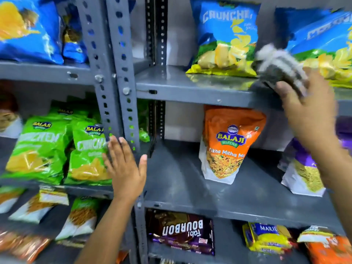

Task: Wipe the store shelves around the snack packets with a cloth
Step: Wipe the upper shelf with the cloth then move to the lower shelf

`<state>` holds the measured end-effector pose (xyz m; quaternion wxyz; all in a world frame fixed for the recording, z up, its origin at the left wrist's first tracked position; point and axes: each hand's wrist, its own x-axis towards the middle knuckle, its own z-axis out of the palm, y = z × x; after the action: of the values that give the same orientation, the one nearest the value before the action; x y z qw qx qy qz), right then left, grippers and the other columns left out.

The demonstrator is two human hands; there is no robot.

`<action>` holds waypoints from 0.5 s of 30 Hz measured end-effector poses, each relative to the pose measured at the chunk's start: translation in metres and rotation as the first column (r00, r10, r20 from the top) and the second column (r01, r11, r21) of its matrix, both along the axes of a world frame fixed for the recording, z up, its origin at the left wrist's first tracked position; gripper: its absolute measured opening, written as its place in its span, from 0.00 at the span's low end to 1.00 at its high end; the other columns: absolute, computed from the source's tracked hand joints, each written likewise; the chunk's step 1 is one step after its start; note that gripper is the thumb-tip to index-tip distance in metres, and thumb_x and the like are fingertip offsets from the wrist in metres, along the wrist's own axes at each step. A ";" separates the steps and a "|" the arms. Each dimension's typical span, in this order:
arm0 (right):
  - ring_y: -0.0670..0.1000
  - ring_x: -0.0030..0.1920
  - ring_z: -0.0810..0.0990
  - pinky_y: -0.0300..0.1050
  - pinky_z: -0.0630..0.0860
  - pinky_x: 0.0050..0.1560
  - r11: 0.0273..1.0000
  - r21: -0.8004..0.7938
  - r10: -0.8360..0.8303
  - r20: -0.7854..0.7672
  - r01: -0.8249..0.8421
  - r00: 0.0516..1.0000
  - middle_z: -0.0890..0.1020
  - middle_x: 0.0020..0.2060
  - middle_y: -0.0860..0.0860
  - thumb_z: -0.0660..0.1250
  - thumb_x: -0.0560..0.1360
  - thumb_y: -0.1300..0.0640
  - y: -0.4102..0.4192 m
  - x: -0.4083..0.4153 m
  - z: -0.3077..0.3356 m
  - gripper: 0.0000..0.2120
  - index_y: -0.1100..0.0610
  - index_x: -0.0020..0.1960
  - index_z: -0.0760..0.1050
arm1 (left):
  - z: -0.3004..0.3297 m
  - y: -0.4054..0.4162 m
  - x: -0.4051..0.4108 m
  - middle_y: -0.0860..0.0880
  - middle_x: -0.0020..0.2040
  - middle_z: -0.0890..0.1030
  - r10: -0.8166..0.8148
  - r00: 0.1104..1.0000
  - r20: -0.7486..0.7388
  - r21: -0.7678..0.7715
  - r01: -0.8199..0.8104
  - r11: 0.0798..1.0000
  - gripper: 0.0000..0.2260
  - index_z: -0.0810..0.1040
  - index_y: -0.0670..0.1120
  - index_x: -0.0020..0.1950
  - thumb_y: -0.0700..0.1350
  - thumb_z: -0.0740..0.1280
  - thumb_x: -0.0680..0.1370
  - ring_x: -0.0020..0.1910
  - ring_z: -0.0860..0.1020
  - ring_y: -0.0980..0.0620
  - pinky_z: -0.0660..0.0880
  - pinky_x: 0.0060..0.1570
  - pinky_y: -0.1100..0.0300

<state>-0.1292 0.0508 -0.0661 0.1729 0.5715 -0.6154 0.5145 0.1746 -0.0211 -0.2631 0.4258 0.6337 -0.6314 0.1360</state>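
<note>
A: What can't you make out up there?

B: The cloth (280,68) mostly. It's a grey and white striped wad, smeared by blur, bunched in the right hand (304,109) with the fingers closed over it. It sits on the front lip of the upper shelf (190,86), between the blue Crunchex chip bag (226,38) and a second blue bag (322,42) that runs off the right edge. I can't tell how much of the cloth touches the metal.

A: And the other hand?

B: The left hand (124,168) is flat and empty, fingers spread, raised in front of the slotted steel upright (118,73). Whether the palm touches the post, I can't say.

A: Anything hidden lower down?

B: The right forearm covers part of a purple and white pouch (301,168) on the middle shelf (228,195). Well apart from it stands the orange Balaji pouch (230,143), upright and glossy, with a clear window showing mix. The green packets (57,147) at left are crinkled foil and blurred. A dark Bourbon biscuit pack (181,232) lies below, print upside down

A: The shelving itself?

B: Grey painted metal, smooth, with bolts and punched holes
</note>
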 end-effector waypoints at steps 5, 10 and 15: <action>0.29 0.35 0.74 0.22 0.68 0.36 0.940 0.081 0.250 0.503 -0.333 0.828 0.80 0.34 0.35 0.63 0.68 0.45 0.028 0.076 -0.151 0.12 0.48 0.49 0.71 | -0.022 -0.019 0.009 0.31 0.72 0.55 0.038 0.999 0.011 0.073 -0.039 0.997 0.33 0.43 0.40 0.73 0.62 0.41 0.77 0.72 0.47 0.40 0.48 0.68 0.36; 0.36 0.35 0.77 0.25 0.70 0.35 0.776 0.326 0.185 0.702 -0.540 0.688 0.80 0.30 0.43 0.67 0.74 0.56 -0.013 0.111 -0.239 0.06 0.52 0.39 0.72 | -0.037 -0.038 0.013 0.41 0.74 0.35 0.050 0.999 0.021 -0.056 -0.048 0.997 0.33 0.31 0.45 0.72 0.62 0.42 0.77 0.73 0.35 0.47 0.40 0.70 0.44; 0.59 0.46 0.79 0.49 0.73 0.45 0.740 0.456 0.263 0.481 -0.495 0.836 0.82 0.43 0.56 0.63 0.76 0.52 -0.114 0.121 -0.221 0.09 0.57 0.49 0.73 | -0.044 -0.048 0.015 0.52 0.73 0.29 0.042 0.999 0.015 -0.208 -0.038 0.977 0.33 0.32 0.46 0.72 0.61 0.45 0.78 0.73 0.35 0.50 0.40 0.72 0.48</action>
<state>-0.0078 -0.0633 -0.2870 -0.2390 0.5988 -0.6278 0.4361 0.1894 -0.0686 -0.3069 0.4808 0.5968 -0.6051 0.2158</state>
